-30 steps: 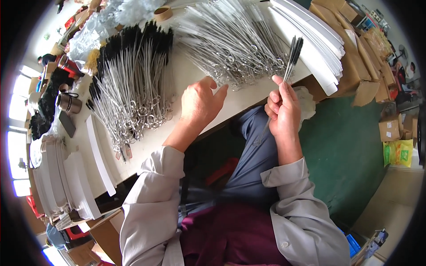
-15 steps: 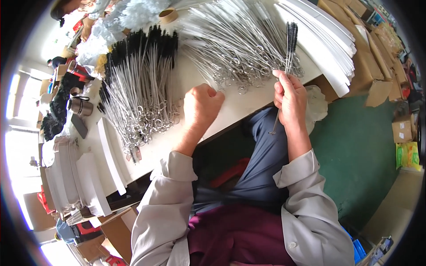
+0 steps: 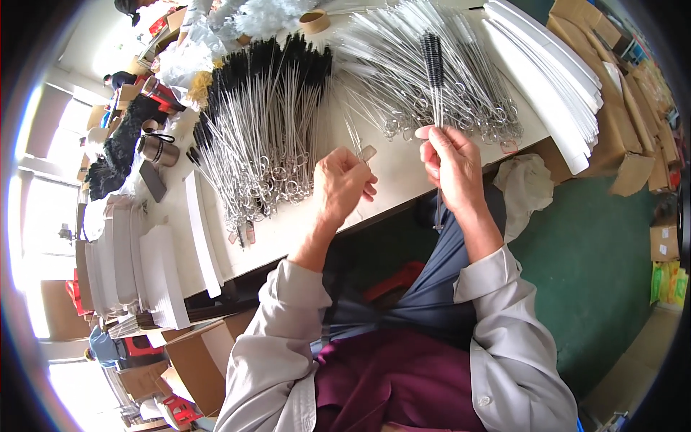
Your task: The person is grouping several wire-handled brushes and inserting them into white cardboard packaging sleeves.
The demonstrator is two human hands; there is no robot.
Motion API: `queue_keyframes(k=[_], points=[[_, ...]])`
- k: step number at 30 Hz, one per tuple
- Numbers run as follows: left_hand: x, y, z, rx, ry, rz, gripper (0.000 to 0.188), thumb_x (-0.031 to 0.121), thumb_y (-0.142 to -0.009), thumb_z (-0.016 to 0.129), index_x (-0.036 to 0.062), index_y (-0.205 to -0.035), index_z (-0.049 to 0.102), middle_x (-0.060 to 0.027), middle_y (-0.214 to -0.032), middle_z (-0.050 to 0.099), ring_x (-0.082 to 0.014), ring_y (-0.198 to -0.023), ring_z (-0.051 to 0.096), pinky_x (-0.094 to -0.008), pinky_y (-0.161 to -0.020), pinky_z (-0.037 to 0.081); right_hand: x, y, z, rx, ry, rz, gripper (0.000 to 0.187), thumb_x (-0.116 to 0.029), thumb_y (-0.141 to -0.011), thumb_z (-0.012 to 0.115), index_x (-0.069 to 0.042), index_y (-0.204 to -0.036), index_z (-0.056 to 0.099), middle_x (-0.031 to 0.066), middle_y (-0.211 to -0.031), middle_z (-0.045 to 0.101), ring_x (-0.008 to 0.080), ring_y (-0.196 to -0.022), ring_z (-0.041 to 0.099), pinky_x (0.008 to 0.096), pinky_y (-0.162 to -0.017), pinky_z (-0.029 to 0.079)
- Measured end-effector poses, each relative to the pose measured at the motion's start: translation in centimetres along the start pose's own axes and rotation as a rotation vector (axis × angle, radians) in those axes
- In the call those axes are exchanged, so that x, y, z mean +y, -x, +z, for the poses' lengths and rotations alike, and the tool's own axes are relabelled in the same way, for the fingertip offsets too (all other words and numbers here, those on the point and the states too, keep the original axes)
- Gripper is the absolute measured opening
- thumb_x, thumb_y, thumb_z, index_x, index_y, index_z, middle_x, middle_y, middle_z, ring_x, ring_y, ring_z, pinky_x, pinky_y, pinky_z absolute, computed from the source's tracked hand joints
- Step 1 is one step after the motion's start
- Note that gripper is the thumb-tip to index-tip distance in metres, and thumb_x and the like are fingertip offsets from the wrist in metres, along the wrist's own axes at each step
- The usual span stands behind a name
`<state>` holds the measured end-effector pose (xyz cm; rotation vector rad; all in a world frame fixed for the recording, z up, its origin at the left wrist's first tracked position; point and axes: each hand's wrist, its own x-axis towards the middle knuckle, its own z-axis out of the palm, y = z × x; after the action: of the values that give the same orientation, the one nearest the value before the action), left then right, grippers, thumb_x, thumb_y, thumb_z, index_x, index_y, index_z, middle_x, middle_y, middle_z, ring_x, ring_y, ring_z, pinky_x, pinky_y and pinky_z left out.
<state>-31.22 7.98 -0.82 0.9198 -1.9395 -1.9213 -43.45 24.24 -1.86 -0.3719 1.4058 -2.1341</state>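
My right hand (image 3: pixel 455 167) is closed round a few thin wire-handled cleaning brushes (image 3: pixel 434 65), held upright with black bristles at the top and the wire ends below my fist. My left hand (image 3: pixel 341 186) hovers at the table's front edge, its fingers curled in; whatever they may hold is hidden. Beside its fingertips shows a small clear plastic piece (image 3: pixel 368 153), with thin wires just behind. To the left lies a big pile of black-bristled brushes (image 3: pixel 263 122), looped ends toward me. A second pile, of pale-bristled brushes (image 3: pixel 410 72), lies beyond my right hand.
White strips (image 3: pixel 540 79) lie stacked at the table's right, beside cardboard (image 3: pixel 626 108). On the left are a long white strip (image 3: pixel 203 237), white stacks (image 3: pixel 122 266), a metal flask (image 3: pixel 157 149) and a tape roll (image 3: pixel 314 21) farther back. A white bag (image 3: pixel 524 189) hangs by the table edge.
My right hand has moved left with the brushes, closer to my left hand. The left hand's fingers have loosened a little from a tighter fist. The whole view has shifted slightly.
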Motion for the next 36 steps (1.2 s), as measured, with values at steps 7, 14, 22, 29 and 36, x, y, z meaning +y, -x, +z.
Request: queue_keyframes(k=[7,14,22,29,36], points=[[-0.2,2.3,-1.9,0.038,-0.056,0.117,0.006,-0.002,-0.082,0.058,-0.0034,-0.077,0.056,-0.0181,-0.076,0.071,-0.0173,-0.063,0.068,-0.0306,-0.058,0.059,1.5,-0.9,2.1,-0.158,0.136,-0.035,0.031,-0.026,-0.110,0.051,0.001,-0.107,0.066,0.0100,-0.086,0.070,0.0072,-0.056,0.056,0.0222,-0.046,0.044],[0.9,9.7,-0.3,-0.025,-0.589,0.322,0.005,0.003,-0.083,0.064,-0.0020,-0.082,0.062,-0.0118,-0.076,0.071,-0.0164,-0.067,0.069,-0.0297,-0.065,0.056,3.2,-2.8,3.4,-0.201,0.077,0.057,0.031,-0.024,-0.109,0.053,0.006,-0.108,0.062,0.0247,-0.107,0.072,0.0248,-0.080,0.075,0.0330,-0.063,0.063],[5.3,14.0,-5.2,0.040,-0.518,0.438,0.007,-0.005,-0.082,0.065,-0.0023,-0.086,0.059,-0.0116,-0.081,0.067,-0.0189,-0.075,0.069,-0.0313,-0.070,0.056,6.1,-5.0,2.5,-0.098,0.071,-0.035,0.031,-0.017,-0.108,0.052,0.012,-0.105,0.062,0.0220,-0.105,0.069,0.0296,-0.086,0.076,0.0361,-0.070,0.065],[12.4,15.9,-8.7,0.148,-0.383,0.504,0.008,-0.011,-0.086,0.063,-0.0040,-0.090,0.063,-0.0100,-0.089,0.069,-0.0136,-0.078,0.067,-0.0254,-0.073,0.054,5.5,-5.4,2.6,-0.068,0.088,0.007,0.031,-0.017,-0.107,0.052,0.012,-0.105,0.062,0.0225,-0.105,0.069,0.0305,-0.087,0.076,0.0373,-0.071,0.066],[16.7,15.9,-12.3,0.133,-0.230,0.604,0.006,-0.004,-0.089,0.057,-0.0061,-0.091,0.063,-0.0147,-0.089,0.064,-0.0200,-0.078,0.060,-0.0326,-0.075,0.047,1.9,-2.3,4.8,-0.228,0.194,-0.146,0.030,-0.020,-0.110,0.050,0.006,-0.103,0.065,0.0185,-0.100,0.074,0.0248,-0.081,0.076,0.0339,-0.072,0.063]])
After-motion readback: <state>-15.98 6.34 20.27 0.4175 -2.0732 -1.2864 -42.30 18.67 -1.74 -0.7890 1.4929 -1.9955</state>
